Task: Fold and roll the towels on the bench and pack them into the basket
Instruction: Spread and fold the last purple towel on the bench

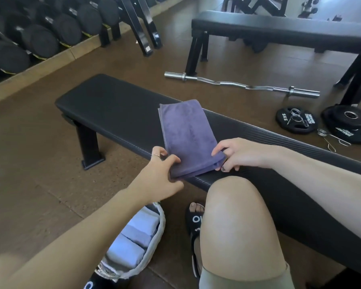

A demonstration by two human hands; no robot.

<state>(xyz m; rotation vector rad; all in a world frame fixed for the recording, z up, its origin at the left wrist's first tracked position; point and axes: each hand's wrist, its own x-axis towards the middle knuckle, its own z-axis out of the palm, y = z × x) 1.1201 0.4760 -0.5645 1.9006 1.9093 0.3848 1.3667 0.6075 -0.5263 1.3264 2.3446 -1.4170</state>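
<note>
A purple towel [187, 134], folded into a long strip, lies across the black bench [113, 109]. My left hand [161, 174] pinches its near left corner at the bench's front edge. My right hand [236, 153] pinches the near right corner, fingers curled over the fold. On the floor below my left forearm stands a white basket [154, 236] holding several rolled pale blue and lavender towels [131, 240].
My bare knee [236, 215] and sandalled foot [195, 222] are beside the basket. A curl bar [238, 85], weight plates [296, 119] and spring clips [331, 138] lie on the floor beyond. A second bench [279, 28] stands behind, a dumbbell rack [40, 32] at left.
</note>
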